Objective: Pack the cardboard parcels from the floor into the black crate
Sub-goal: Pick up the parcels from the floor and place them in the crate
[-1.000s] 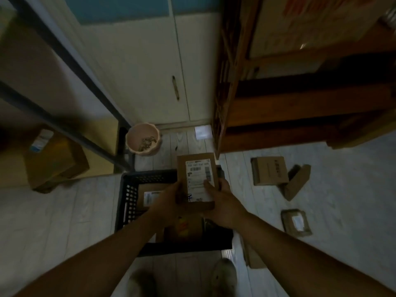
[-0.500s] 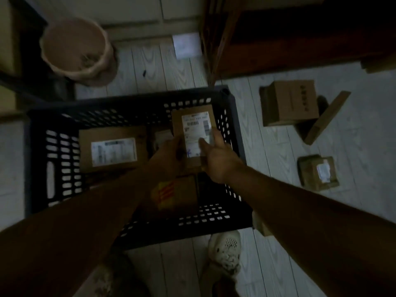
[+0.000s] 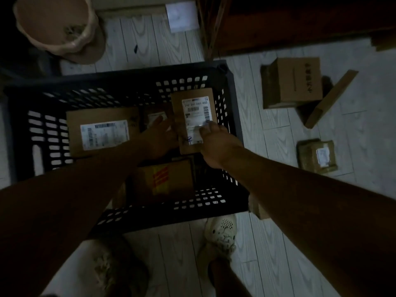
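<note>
Head view: black crate (image 3: 232, 99) on the floor, a wide labelled parcel (image 3: 102, 116) lying inside. At its right end a narrow labelled parcel (image 3: 192, 103) is gripped by the right hand (image 3: 216, 144)'s curled fingers; the left hand (image 3: 158, 138) touches its edge, its fingers too dark to tell.

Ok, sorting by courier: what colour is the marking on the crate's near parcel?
Red bars on yellow, on the near parcel; head view, dimly lit.

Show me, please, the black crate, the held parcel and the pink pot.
black crate (image 3: 120, 79), head view, on its far rim.
held parcel (image 3: 195, 116), head view, on its white label.
pink pot (image 3: 40, 15), head view, on its inner wall.
</note>
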A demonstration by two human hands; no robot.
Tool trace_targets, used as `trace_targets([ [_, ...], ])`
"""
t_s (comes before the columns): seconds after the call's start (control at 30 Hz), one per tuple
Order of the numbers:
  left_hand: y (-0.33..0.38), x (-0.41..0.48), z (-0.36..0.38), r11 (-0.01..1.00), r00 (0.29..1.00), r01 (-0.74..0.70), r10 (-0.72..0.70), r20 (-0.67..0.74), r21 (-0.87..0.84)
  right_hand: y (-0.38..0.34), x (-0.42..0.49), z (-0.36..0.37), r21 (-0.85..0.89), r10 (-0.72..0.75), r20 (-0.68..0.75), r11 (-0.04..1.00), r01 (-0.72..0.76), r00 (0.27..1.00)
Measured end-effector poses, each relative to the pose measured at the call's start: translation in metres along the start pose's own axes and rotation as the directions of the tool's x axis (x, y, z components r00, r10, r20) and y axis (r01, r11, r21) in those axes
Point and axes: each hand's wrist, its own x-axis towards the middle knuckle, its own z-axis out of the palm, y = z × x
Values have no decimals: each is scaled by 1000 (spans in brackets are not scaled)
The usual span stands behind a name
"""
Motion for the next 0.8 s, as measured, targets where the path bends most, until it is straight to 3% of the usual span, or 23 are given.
trace_targets([
  [0.1,19,-51,-36,994,994,109,-109,-20,-26,-4,-47,-42,70,-8,-28,998,10,1000],
  [0.3,96,-207,-102,987,985,113,-127,-121,-114,-21,-176,-147,160,80,-25,984,-75,996],
  [0.43,147,-306,-136,995,990,88,-92,-103,-47,-33,-265,-207,150,97,43,983,-102,994],
  [0.6,195,-404,-161,999,980,33,-35,-197,-13,-37,-367,-262,158,110,-128,983,-89,986],
  [0.7,227,-444,-166,998,977,-43,50,-205,39,-32,-433,-280,55,155,-222,988,-146,963],
  [0.8,262,-480,-166,996,965,-84,84,-250,9,-24,-499,-283,65,234,-253,972,-225,939],
])
